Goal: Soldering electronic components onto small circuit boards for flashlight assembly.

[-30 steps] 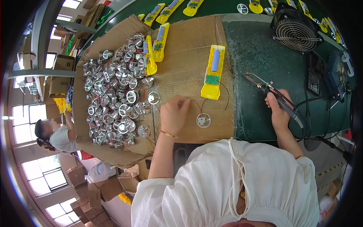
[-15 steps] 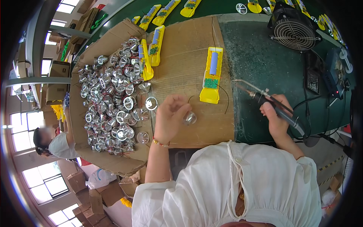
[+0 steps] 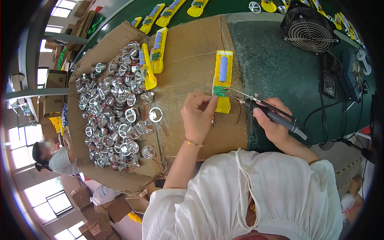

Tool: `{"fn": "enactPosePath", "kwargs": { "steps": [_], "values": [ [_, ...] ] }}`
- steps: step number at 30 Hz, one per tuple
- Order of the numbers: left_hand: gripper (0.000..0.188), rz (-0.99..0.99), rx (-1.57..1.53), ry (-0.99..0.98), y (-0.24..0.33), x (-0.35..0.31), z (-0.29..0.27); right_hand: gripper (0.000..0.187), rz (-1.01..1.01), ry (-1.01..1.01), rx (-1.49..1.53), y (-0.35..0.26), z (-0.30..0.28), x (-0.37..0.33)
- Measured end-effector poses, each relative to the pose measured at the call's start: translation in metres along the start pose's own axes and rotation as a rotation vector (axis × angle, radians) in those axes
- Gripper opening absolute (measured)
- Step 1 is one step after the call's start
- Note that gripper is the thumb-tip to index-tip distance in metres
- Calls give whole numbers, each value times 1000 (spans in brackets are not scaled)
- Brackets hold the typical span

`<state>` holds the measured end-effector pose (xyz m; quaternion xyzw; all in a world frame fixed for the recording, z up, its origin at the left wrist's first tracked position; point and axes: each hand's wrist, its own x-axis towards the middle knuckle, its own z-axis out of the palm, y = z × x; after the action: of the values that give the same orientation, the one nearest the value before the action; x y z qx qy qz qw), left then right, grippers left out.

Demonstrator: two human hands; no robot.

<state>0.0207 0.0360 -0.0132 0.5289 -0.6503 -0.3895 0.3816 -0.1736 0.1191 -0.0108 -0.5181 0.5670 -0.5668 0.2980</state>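
Observation:
A yellow plastic housing [image 3: 223, 105] lies on the cardboard with a blue-violet cylindrical battery [image 3: 223, 69] and a small green circuit board [image 3: 219, 91] in it. My left hand [image 3: 199, 116] is closed in a pinch at the board's left edge, on a thin wire of a silver reflector cup [image 3: 213, 121]; most of that cup is hidden behind the hand. From the right, my right hand [image 3: 274, 122] grips a soldering iron [image 3: 269, 114] with a thin curved metal tube along it. Its tip is at the board, close to my left fingertips.
A cardboard box [image 3: 116, 178] full of silver reflector cups stands at the left, with two yellow housings [image 3: 159, 60] on its right edge. Several more housings lie along the far edge. A black fan [image 3: 310, 34] and a blue powered unit [image 3: 352, 82] with cables stand at the right.
My left hand has moved right and forward to the circuit board, carrying the reflector cup along. My right hand has brought the soldering iron left, onto the board area.

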Motion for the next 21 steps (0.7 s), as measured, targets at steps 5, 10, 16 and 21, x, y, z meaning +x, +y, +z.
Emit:
{"fn": "enactPosePath", "kwargs": {
  "steps": [5,10,16,21],
  "values": [
    [10,-63,-64,-24,1,0,1,16,11,0,13,5,6,1],
    [10,-104,-91,-20,6,1,2,16,154,2,161,7,10,-1],
    [10,-128,-95,-26,5,2,2,14,219,80,242,5,5,-4],
    [10,-117,-82,-23,4,3,2,16,211,52,215,5,-4,-9]
  ]
}}
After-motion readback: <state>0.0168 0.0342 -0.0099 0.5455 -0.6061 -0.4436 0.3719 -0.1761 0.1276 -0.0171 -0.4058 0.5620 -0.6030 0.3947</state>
